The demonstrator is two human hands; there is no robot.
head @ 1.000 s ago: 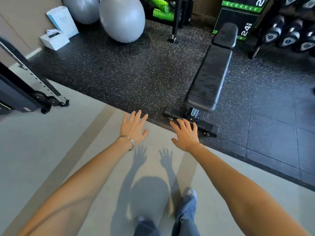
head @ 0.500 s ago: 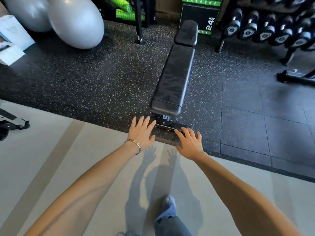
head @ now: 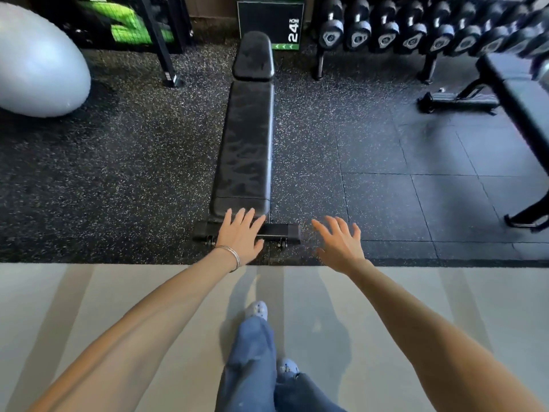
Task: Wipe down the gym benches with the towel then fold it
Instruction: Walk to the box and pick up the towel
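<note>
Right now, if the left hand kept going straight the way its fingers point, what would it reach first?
Probably the near end of the black bench: the left hand points up along it, fingertips overlapping its front edge in the picture. Depth is unclear, so it may be hovering above.

Long flat black padded gym bench [head: 248,144], vinyl top with mottled sheen, runs lengthwise away from camera on dark speckled rubber floor; separate short head pad [head: 253,56] at far end, black crossbar foot [head: 279,231] with small wheels at near end. Second black bench [head: 523,93] at right edge, angled, partly cut off. No towel visible.
</note>
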